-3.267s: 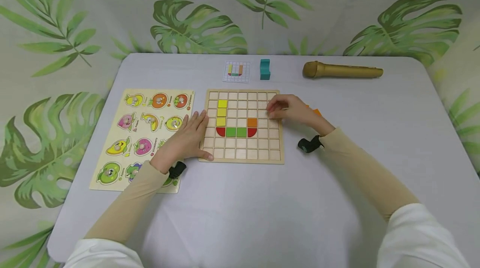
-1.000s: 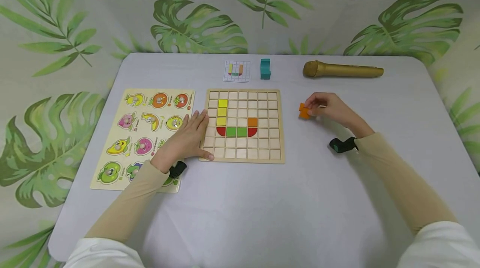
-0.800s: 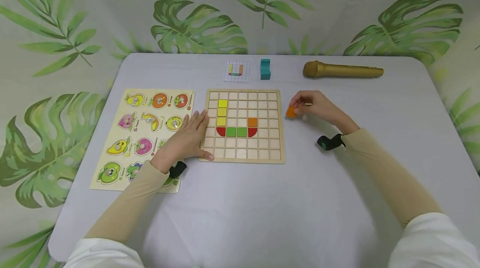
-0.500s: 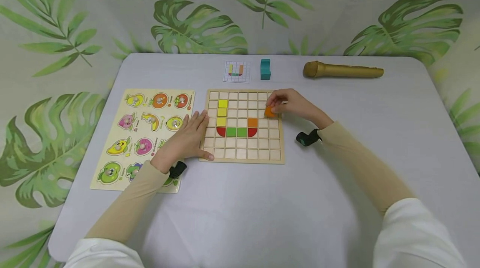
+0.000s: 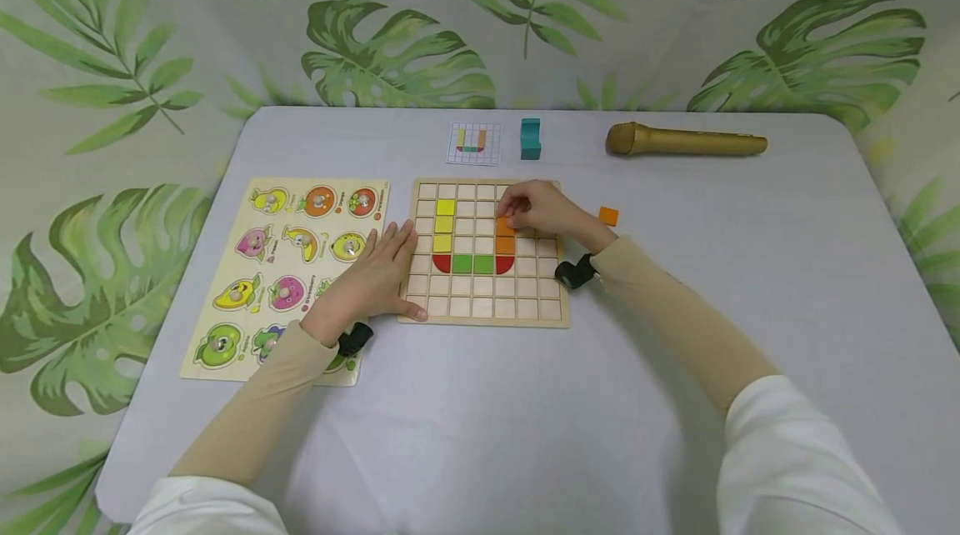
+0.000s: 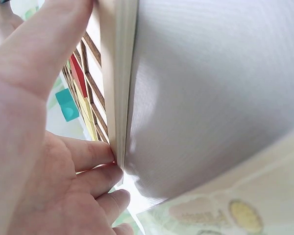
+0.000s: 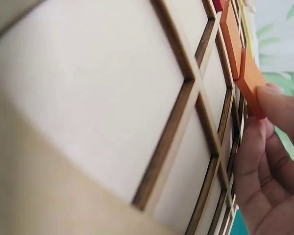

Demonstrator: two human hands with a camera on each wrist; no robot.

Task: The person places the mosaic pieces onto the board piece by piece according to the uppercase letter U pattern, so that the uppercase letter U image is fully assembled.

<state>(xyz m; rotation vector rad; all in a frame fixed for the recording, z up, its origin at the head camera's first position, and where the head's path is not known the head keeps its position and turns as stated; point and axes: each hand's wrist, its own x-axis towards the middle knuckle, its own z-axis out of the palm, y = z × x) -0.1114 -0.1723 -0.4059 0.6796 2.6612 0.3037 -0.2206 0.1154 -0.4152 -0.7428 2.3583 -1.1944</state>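
Note:
My right hand [image 5: 542, 208] pinches an orange square tile [image 7: 251, 83] between thumb and fingers, over the wooden grid board [image 5: 483, 310]. That tile sits tilted, directly above another orange tile [image 5: 505, 246] lying in its cell. Yellow tiles [image 5: 444, 224], green tiles [image 5: 462, 263] and two red rounded tiles [image 5: 505, 265] fill other cells in a U-like outline. My left hand [image 5: 372, 277] rests along the board's left edge with straight fingers, the thumb on its lower corner. In the left wrist view, the fingertips touch the board's side.
One loose orange tile [image 5: 608, 217] lies right of the board. Behind stand a pattern card [image 5: 474, 142], a teal block [image 5: 530, 139] and a gold microphone [image 5: 686, 139]. A fruit puzzle board [image 5: 288, 268] lies at left, partly under the left forearm.
My right hand took an orange tile from the loose ones at right and carried it left onto the board, above the placed orange tile. The left hand stays put.

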